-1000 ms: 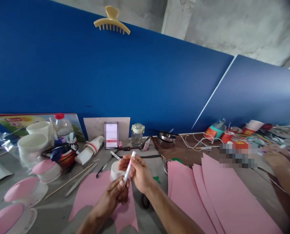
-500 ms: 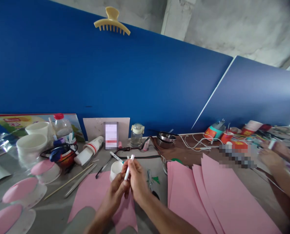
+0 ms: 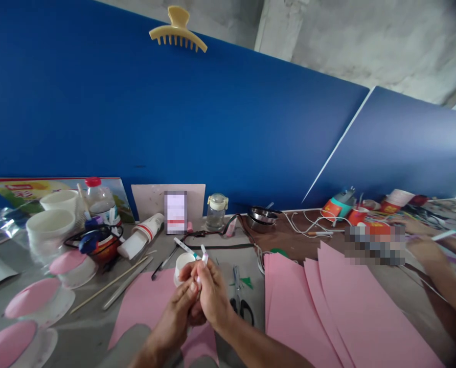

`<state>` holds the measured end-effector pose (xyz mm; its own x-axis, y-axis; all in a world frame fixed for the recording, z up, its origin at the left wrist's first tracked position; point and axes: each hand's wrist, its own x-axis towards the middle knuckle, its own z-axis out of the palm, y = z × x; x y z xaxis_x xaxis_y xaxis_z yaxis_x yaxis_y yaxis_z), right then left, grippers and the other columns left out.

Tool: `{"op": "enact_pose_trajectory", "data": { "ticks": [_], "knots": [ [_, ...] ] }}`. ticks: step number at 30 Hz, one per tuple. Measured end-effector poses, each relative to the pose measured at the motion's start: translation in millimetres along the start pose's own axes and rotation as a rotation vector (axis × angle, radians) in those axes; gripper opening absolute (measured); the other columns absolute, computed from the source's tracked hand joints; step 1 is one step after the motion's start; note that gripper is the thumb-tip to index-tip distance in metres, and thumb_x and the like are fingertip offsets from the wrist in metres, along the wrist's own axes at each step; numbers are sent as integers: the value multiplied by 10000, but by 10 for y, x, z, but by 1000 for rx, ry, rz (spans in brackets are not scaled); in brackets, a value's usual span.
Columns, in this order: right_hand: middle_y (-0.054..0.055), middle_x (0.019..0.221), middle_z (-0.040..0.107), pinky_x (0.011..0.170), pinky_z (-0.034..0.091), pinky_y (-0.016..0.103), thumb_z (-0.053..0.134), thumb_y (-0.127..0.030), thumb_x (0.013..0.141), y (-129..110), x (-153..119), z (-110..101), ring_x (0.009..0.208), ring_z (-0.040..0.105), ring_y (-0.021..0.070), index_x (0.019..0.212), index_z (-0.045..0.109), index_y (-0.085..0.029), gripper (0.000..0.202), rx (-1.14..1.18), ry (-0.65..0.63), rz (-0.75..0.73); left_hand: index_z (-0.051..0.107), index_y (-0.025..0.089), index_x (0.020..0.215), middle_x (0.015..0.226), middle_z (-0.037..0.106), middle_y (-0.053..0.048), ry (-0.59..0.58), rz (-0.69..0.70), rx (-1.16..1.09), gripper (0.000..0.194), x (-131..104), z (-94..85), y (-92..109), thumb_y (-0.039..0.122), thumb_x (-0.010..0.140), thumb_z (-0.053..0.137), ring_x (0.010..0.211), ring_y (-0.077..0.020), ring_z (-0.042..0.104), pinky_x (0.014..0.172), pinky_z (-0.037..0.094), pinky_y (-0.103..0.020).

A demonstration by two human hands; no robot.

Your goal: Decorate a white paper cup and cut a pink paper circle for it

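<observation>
Together at the middle front, my left hand [image 3: 181,309] and my right hand [image 3: 211,294] are closed around a white marker [image 3: 204,254]. Only its upper end shows above the fingers; the rest is hidden. Just behind them stands a white paper cup [image 3: 182,265], partly covered by my fingers. A second white marker [image 3: 185,247] with a teal end leans at the cup. Beneath my hands lies cut pink paper [image 3: 145,296]. Black-handled scissors [image 3: 237,294] rest right of my wrist.
Pink-topped cups [image 3: 32,301] and stacked white cups [image 3: 50,227] stand left. Pink sheets [image 3: 350,301] lie right. At the back are a phone [image 3: 176,213], a glass jar [image 3: 217,212] and metal bowls [image 3: 262,219]. Another person's hands [image 3: 425,253] work at far right.
My hands have closed further over the marker, hiding most of it. The scissors' handles now show more fully. At far right, the other person's hands have shifted, with a white stick-like item now in view.
</observation>
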<state>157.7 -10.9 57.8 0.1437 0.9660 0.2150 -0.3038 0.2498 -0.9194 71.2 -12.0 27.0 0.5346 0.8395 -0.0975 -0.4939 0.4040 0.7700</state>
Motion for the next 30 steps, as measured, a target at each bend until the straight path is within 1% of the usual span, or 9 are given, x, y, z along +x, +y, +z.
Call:
{"op": "enact_pose_trajectory", "data": {
  "ticks": [2, 5, 8, 16, 20, 22, 24, 28, 30],
  "knots": [
    [26, 729, 657, 670, 494, 293, 534, -547, 842, -25, 10, 13, 657, 616, 153, 673, 505, -204, 384, 90, -8, 38, 487, 167, 592, 408, 238, 107, -158, -10, -130, 409, 6, 22, 26, 479, 816, 626, 364, -31, 149, 379, 219, -155],
    [31, 735, 667, 683, 499, 305, 605, -543, 794, -94, 19, 20, 654, 626, 156, 662, 553, -198, 373, 146, 7, 84, 557, 161, 680, 412, 227, 119, -320, -47, -261, 331, 7, 14, 44, 431, 870, 575, 329, -16, 85, 343, 220, -140],
    [29, 723, 671, 669, 502, 308, 647, -535, 761, -169, 11, 11, 646, 628, 160, 651, 580, -198, 361, 188, 7, 119, 605, 168, 807, 440, 277, 122, -377, -85, -336, 247, 5, -13, 53, 392, 897, 553, 309, 0, 60, 327, 230, -120],
    [24, 714, 691, 733, 515, 358, 673, -497, 752, -202, -8, 64, 698, 655, 190, 660, 644, -209, 303, 255, 27, 194, 600, 153, 804, 412, 283, 127, -532, -178, -498, 234, 4, -82, 66, 336, 926, 519, 268, 8, 76, 306, 254, -102],
    [33, 685, 690, 779, 514, 398, 668, -580, 719, -480, 266, -211, 730, 659, 210, 650, 661, -209, 377, 390, 138, 83, 632, 123, 783, 376, 413, 64, -642, -280, -342, 284, -76, -111, -138, 347, 916, 516, 237, -42, 256, 292, 276, -157],
    [34, 795, 705, 834, 498, 391, 698, -548, 717, -677, 411, -438, 795, 653, 194, 702, 673, -205, 345, 449, 269, -69, 649, 109, 791, 375, 423, 54, -630, -269, -320, 312, -78, -90, -205, 363, 915, 516, 246, -38, 242, 302, 263, -161],
    [42, 909, 694, 853, 483, 372, 677, -520, 759, -795, 492, -623, 865, 635, 184, 836, 704, -200, 330, 406, 329, -181, 653, 144, 801, 414, 429, 63, -552, -125, -383, 286, -41, -71, -181, 374, 910, 524, 271, -43, 278, 352, 340, -185],
    [6, 738, 637, 676, 452, 295, 689, -442, 744, -645, 514, -707, 625, 530, 126, 855, 718, -188, 279, 89, 325, -112, 656, 166, 774, 723, 558, 0, -291, 67, -384, 187, 25, -100, 46, 345, 829, 656, 591, -84, 537, 649, 470, -257],
    [-7, 658, 608, 646, 423, 282, 628, -395, 790, -460, 515, -661, 614, 526, 139, 898, 715, -182, 254, -230, 267, -55, 659, 155, 743, 729, 509, 1, -254, 83, -336, 211, 15, -126, 139, 357, 779, 710, 668, -106, 530, 713, 455, -277]
  ]
}}
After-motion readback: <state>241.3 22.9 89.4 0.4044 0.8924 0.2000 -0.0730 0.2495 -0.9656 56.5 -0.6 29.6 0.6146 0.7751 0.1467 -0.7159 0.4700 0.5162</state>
